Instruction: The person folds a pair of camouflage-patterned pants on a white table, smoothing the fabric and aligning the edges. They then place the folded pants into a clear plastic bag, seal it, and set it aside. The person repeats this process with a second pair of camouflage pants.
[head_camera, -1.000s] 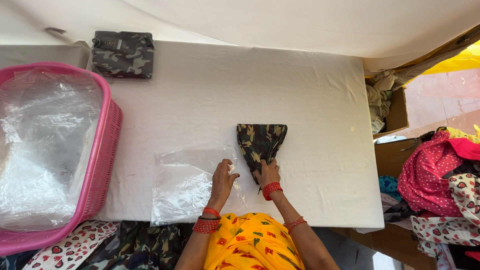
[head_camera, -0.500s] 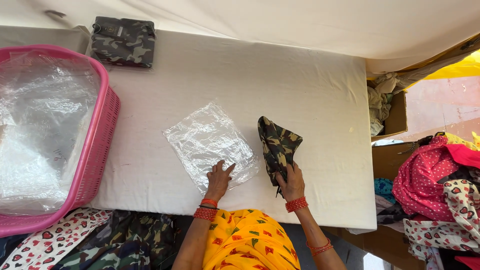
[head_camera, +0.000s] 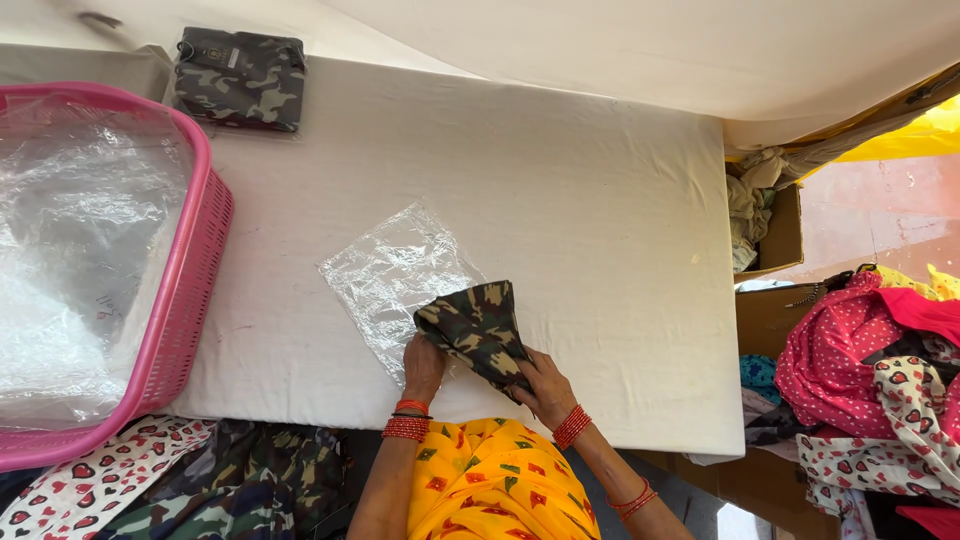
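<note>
Far left, a pink plastic basket (head_camera: 195, 260) sits on the white table (head_camera: 560, 190), filled w/ crumpled clear plastic bags (head_camera: 75, 250). Behind it, at the table's back edge, a flat rectangular clear packet holding a folded camo garment (head_camera: 240, 80), small label on top. Center, near the front edge, a clear plastic bag (head_camera: 385, 275) lies flat and tilted. Left hand (head_camera: 423, 365) is closed, pinching the bag's near edge; right hand (head_camera: 545, 385), fingers curled, grips a folded camo cloth (head_camera: 478, 328) whose top overlaps the bag. Right of the table, a cardboard box (head_camera: 780, 235) w/ pale cloth inside; beyond it, a heap of red and white patterned fabric (head_camera: 860, 370).
</note>
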